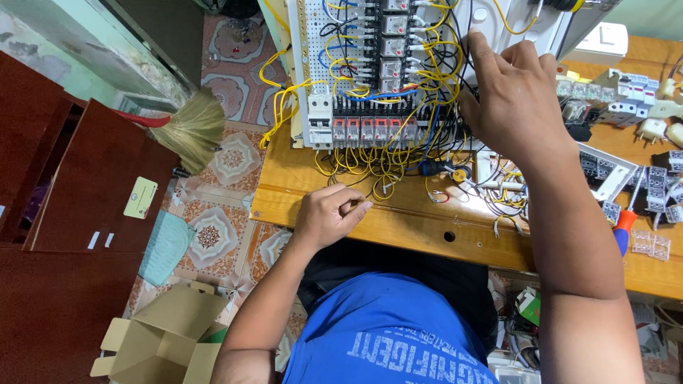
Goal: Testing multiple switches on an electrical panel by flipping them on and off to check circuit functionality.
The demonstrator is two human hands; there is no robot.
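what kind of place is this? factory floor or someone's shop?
Likely a small home electrical workshop: a wired relay control panel on a wooden workbench, loose relay parts, patterned floor tiles and a straw broom.

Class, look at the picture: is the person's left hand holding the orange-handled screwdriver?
No. The left hand rests closed on the wooden table, while the screwdriver lies untouched at the far side.

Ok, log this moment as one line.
left hand: fist on bench | right hand: on panel wires | screwdriver: lying right
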